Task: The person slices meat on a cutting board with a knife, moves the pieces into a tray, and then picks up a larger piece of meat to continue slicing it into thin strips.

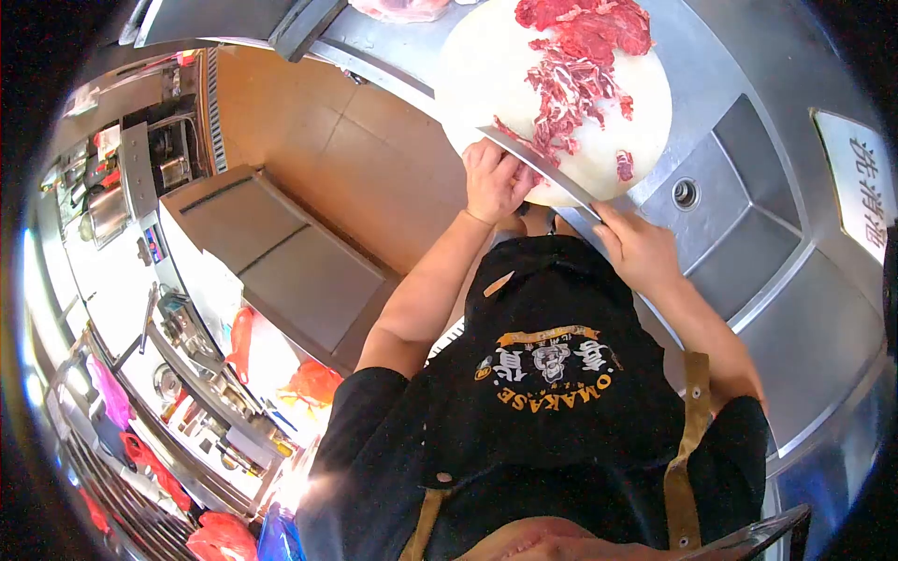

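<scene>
Worktop (702, 56): Shiny metal. It goes around the board (477, 65) and the sink (744, 238).
Sink: It is on the right, close to the board. I think meat could drop in if something pushed it off that side.
Board: Round and white. I can't tell if it is wet; if it is, things may slide on it.
Meat (571, 89): Red with white stripes, lying on the board. A big lump (608, 23) sits at the far end, and small bits make a trail from there down to the knife (543, 170). The bits look slippery, so one could skid off to the side when pressed.
Knife: Long, and it slants over the near left part of the board, tip to the far left. The blade is right by the fingers of the left hand (496, 182). A finger could get cut if the blade slips sideways or a fingertip pokes out under it.
Right hand (641, 245): The grip is wrapped round the knife's handle. The back of the hand faces up, and the arm comes in from the right.
Left hand: Low at the board's near left edge, fingers bent in. I can't tell if its grip is pinching meat or just pressing, because the blade hides the fingertips.
Small piece (625, 165): All alone on the board, on the sink side.
</scene>
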A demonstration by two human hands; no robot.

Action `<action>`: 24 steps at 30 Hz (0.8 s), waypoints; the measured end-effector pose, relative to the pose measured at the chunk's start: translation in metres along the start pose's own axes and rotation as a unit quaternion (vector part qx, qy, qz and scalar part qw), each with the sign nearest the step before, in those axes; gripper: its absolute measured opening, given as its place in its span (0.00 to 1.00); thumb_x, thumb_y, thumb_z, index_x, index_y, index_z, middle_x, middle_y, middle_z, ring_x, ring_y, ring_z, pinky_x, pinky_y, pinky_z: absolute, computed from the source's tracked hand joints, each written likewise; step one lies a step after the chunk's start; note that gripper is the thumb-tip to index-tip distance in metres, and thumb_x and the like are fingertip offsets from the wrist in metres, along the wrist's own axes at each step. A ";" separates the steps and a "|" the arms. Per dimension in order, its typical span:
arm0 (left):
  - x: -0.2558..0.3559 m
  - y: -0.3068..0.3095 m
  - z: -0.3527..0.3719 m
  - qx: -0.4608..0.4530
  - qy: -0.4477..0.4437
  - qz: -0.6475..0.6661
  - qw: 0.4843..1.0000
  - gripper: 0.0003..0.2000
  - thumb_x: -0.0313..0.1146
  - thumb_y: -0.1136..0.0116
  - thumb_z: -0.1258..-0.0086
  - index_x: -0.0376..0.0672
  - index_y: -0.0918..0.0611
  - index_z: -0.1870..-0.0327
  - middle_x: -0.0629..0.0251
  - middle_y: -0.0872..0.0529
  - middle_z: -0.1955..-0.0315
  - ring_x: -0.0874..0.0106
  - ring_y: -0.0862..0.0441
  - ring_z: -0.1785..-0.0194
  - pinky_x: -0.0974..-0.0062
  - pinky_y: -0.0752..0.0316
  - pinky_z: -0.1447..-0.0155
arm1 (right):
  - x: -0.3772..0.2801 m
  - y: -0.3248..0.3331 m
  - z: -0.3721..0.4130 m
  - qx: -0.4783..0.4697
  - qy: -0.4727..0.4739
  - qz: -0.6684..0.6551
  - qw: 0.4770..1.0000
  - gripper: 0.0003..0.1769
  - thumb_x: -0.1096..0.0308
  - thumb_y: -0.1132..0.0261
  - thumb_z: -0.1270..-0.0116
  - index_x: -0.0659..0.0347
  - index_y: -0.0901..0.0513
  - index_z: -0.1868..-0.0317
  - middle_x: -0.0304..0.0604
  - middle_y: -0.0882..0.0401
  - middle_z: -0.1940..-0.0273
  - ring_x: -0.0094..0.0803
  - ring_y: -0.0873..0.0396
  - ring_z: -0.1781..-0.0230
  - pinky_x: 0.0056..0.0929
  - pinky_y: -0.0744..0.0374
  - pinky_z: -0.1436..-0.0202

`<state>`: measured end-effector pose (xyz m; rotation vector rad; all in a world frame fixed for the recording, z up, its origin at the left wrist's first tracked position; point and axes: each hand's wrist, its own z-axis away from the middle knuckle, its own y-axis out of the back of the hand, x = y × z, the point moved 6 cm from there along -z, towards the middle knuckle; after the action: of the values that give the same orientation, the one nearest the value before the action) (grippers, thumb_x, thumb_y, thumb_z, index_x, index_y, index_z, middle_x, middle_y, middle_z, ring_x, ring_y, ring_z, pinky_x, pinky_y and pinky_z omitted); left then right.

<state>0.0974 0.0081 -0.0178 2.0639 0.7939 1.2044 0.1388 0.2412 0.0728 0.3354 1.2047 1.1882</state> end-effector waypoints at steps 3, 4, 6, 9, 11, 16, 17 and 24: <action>-0.003 -0.002 0.003 -0.008 0.000 0.005 1.000 0.14 0.34 0.26 0.46 0.49 0.11 0.57 0.62 0.16 0.52 0.57 0.21 0.45 0.54 0.31 0.40 | -0.003 -0.001 -0.001 0.018 0.003 0.032 0.999 0.21 0.56 0.36 0.22 0.43 0.18 0.31 0.47 0.13 0.64 0.50 0.13 0.66 0.50 0.17 0.63; -0.001 0.000 0.002 -0.010 0.002 0.004 1.000 0.14 0.34 0.26 0.46 0.49 0.11 0.57 0.62 0.17 0.52 0.57 0.21 0.46 0.54 0.31 0.40 | -0.008 -0.005 -0.010 0.019 0.012 0.033 0.999 0.21 0.56 0.36 0.22 0.44 0.18 0.31 0.47 0.13 0.65 0.51 0.13 0.66 0.50 0.17 0.63; -0.001 0.001 -0.004 -0.002 0.000 0.000 1.000 0.14 0.34 0.26 0.47 0.49 0.11 0.58 0.62 0.17 0.53 0.57 0.21 0.47 0.54 0.30 0.41 | -0.018 -0.013 -0.048 0.027 0.033 0.034 0.999 0.22 0.56 0.36 0.22 0.44 0.19 0.31 0.47 0.13 0.66 0.51 0.13 0.67 0.49 0.17 0.63; 0.002 0.000 -0.003 -0.002 0.002 0.003 1.000 0.14 0.34 0.25 0.48 0.48 0.11 0.59 0.61 0.17 0.53 0.57 0.20 0.48 0.55 0.30 0.41 | -0.017 -0.022 -0.066 -0.001 0.032 0.023 0.999 0.22 0.57 0.36 0.22 0.46 0.19 0.30 0.48 0.12 0.64 0.52 0.13 0.65 0.49 0.16 0.62; -0.002 -0.004 0.001 -0.016 0.015 0.002 1.000 0.14 0.34 0.25 0.48 0.48 0.10 0.58 0.61 0.17 0.53 0.57 0.20 0.48 0.55 0.30 0.41 | -0.005 -0.018 -0.039 0.038 0.051 0.024 0.998 0.22 0.57 0.36 0.22 0.46 0.19 0.30 0.49 0.11 0.63 0.52 0.12 0.63 0.50 0.16 0.61; 0.002 -0.005 0.002 -0.021 0.015 0.019 0.999 0.14 0.34 0.26 0.47 0.48 0.11 0.58 0.63 0.16 0.52 0.57 0.20 0.47 0.54 0.30 0.40 | 0.000 -0.019 -0.035 0.070 0.065 0.029 0.995 0.21 0.55 0.38 0.21 0.47 0.18 0.32 0.50 0.11 0.63 0.54 0.12 0.63 0.50 0.15 0.59; 0.002 -0.005 0.002 -0.030 0.022 0.023 0.999 0.14 0.34 0.26 0.47 0.48 0.11 0.58 0.63 0.16 0.52 0.57 0.20 0.47 0.54 0.30 0.39 | -0.007 -0.024 -0.063 0.148 0.128 0.024 0.980 0.20 0.54 0.38 0.21 0.47 0.17 0.33 0.50 0.11 0.64 0.55 0.12 0.64 0.50 0.15 0.58; 0.006 0.000 0.004 -0.029 0.016 0.000 0.999 0.16 0.41 0.26 0.41 0.52 0.12 0.52 0.67 0.18 0.45 0.58 0.23 0.37 0.51 0.34 0.34 | 0.004 -0.025 -0.144 0.033 0.050 -0.085 0.995 0.20 0.50 0.39 0.19 0.48 0.14 0.37 0.52 0.09 0.54 0.51 0.11 0.55 0.47 0.16 0.49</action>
<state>0.1032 0.0119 -0.0160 2.0020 0.7648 1.2485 0.0297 0.1821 -0.0046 0.2195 1.3340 1.0295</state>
